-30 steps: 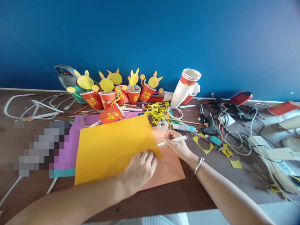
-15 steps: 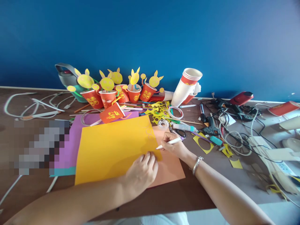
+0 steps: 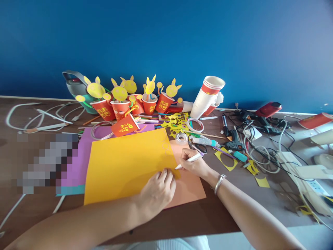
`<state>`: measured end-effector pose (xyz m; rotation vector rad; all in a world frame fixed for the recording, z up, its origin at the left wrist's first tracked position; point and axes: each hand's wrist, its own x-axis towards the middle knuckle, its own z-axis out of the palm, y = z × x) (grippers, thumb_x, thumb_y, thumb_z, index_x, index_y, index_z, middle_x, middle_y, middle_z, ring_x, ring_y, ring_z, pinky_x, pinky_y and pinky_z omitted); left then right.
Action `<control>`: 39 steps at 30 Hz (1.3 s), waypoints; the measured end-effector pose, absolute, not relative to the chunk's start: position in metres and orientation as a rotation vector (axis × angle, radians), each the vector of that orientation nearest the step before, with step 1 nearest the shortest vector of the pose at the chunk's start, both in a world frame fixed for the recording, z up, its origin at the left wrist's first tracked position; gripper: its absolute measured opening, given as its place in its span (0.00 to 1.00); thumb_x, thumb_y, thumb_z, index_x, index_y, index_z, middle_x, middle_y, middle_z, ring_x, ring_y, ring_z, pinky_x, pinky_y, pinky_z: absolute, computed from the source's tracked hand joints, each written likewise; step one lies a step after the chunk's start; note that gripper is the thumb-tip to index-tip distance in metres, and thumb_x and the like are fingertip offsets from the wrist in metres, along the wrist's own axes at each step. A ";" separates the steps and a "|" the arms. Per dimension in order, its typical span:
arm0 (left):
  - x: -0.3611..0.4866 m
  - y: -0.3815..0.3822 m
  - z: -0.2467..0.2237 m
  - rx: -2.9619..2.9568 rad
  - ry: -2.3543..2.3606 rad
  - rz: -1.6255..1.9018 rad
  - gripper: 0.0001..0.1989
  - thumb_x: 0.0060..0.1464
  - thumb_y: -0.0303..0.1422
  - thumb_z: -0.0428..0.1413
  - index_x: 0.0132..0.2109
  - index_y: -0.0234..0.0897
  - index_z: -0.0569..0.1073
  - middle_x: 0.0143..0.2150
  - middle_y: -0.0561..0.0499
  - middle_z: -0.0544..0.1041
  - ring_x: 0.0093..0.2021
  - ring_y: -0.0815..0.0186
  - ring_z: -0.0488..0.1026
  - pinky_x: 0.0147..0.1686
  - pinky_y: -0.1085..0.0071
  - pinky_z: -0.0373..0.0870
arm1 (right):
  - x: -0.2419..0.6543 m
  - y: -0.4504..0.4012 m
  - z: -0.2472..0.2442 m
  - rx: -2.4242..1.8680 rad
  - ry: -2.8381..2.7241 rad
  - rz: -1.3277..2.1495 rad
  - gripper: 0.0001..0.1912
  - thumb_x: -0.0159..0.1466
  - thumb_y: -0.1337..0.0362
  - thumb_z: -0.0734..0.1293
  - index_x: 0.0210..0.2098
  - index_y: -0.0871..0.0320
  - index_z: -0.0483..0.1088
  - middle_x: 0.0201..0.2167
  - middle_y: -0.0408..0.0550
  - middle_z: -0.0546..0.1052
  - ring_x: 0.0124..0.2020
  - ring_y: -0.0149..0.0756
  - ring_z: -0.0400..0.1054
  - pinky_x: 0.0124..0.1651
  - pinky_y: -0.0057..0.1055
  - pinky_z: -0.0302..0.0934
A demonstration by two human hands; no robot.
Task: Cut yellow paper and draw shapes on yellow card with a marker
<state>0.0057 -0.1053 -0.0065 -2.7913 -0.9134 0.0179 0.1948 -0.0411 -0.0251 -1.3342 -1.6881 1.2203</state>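
A large yellow-orange sheet [image 3: 125, 163] lies over a peach sheet [image 3: 191, 189] and a purple sheet [image 3: 83, 149]. Faint curved outlines run along its upper right part. My right hand [image 3: 192, 163] grips a white marker [image 3: 195, 157] with a purple end, its tip at the yellow sheet's right edge. My left hand [image 3: 158, 189] rests on the yellow sheet's lower right part, fingers curled together, with nothing visible in them. A roll of clear tape [image 3: 181, 138] sits just beyond the right hand.
Red cups with yellow animal faces [image 3: 119, 107] stand at the back beside stacked white cups [image 3: 204, 100]. Yellow paper scraps [image 3: 177, 123] lie behind the sheets. At the right are a glue gun [image 3: 235, 141], cables and a power strip [image 3: 293, 166].
My right hand has shifted the marker tip slightly down and to the right along the sheet's edge. My left hand stays in the same place on the paper.
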 end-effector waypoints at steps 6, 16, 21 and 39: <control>0.006 -0.105 -0.004 -2.813 -0.956 0.024 0.13 0.55 0.21 0.48 0.46 0.28 0.72 0.45 0.39 0.75 0.43 0.59 0.74 0.37 0.67 0.73 | 0.196 -0.042 -0.024 -1.306 -1.657 1.314 0.12 0.48 0.64 0.63 0.17 0.57 0.52 0.13 0.36 0.58 0.15 0.25 0.59 0.16 0.19 0.54; 0.005 -0.108 -0.008 -2.747 -0.922 -0.077 0.12 0.56 0.21 0.48 0.44 0.26 0.73 0.44 0.38 0.76 0.44 0.57 0.75 0.37 0.67 0.75 | 0.197 -0.041 -0.020 -1.280 -1.786 1.332 0.08 0.48 0.64 0.60 0.18 0.57 0.54 0.13 0.38 0.62 0.14 0.25 0.58 0.14 0.18 0.48; 0.005 -0.107 -0.008 -2.751 -0.916 -0.006 0.12 0.56 0.21 0.47 0.45 0.27 0.72 0.45 0.37 0.75 0.46 0.58 0.74 0.38 0.67 0.74 | 0.197 -0.041 -0.021 -1.273 -1.794 1.342 0.08 0.49 0.64 0.61 0.19 0.57 0.54 0.14 0.38 0.62 0.15 0.24 0.57 0.15 0.18 0.47; 0.005 -0.107 -0.008 -2.760 -0.915 -0.045 0.11 0.56 0.21 0.48 0.43 0.27 0.73 0.44 0.38 0.76 0.45 0.57 0.75 0.37 0.67 0.74 | 0.195 -0.043 -0.022 -1.270 -1.867 1.240 0.11 0.51 0.66 0.63 0.18 0.58 0.55 0.13 0.37 0.60 0.15 0.22 0.50 0.16 0.18 0.41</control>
